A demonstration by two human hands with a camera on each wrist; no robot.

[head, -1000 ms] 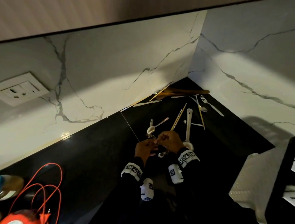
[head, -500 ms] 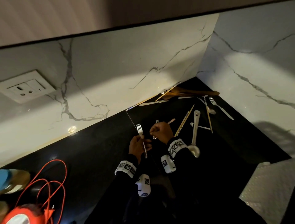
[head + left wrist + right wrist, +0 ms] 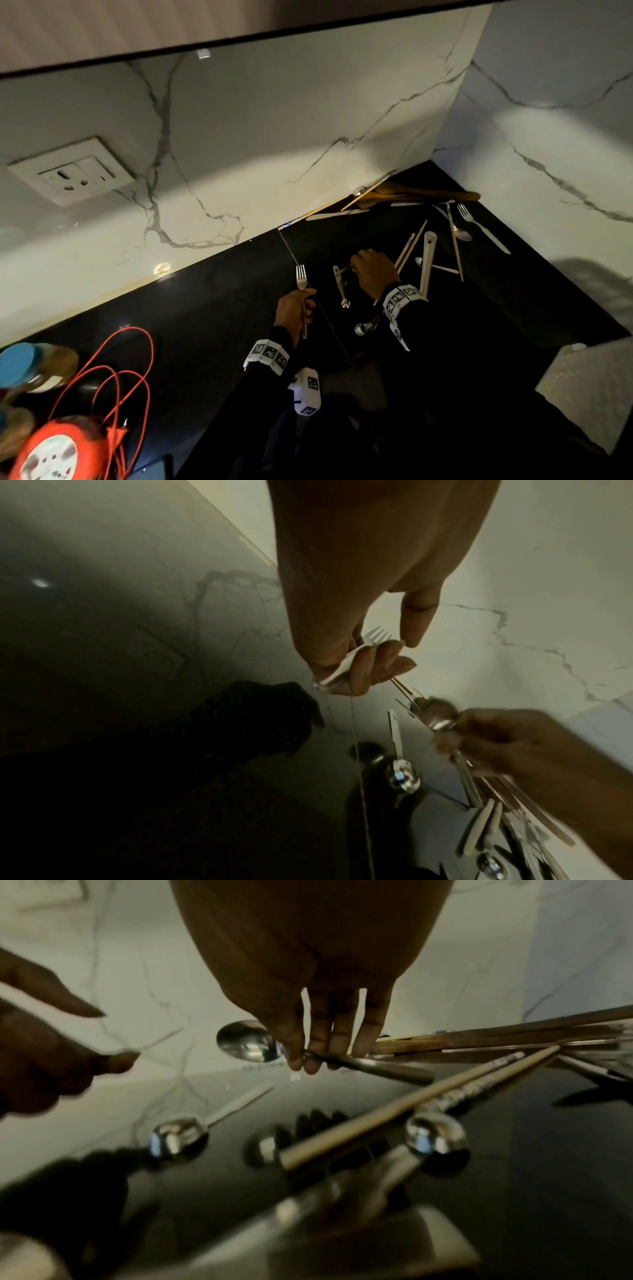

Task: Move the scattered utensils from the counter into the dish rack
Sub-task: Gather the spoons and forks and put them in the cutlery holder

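Utensils lie scattered on the black counter (image 3: 219, 329) in the marble corner. My left hand (image 3: 296, 308) grips a steel fork (image 3: 301, 278) by its handle, tines up; the left wrist view shows that fork (image 3: 375, 638) in my curled left hand (image 3: 369, 666). To its right, my right hand (image 3: 374, 270) pinches a steel spoon (image 3: 247, 1041) at its neck, with the fingertips (image 3: 310, 1064) low over the counter. A small spoon (image 3: 342, 291), another spoon (image 3: 363, 328), chopsticks (image 3: 409, 246) and a white ladle (image 3: 427, 263) lie around it. The dish rack is out of view.
Farther back lie a wooden spoon (image 3: 414, 197), a knife (image 3: 337, 214), a fork (image 3: 481, 228) and more cutlery. An orange cable reel (image 3: 58, 448) and jars (image 3: 32, 365) stand at the near left. A white textured mat (image 3: 589, 387) lies near right. A wall socket (image 3: 72, 171) is left.
The hands were together over the fork; my left hand has since lifted it away to the left. My right hand has reached farther back and taken a spoon.
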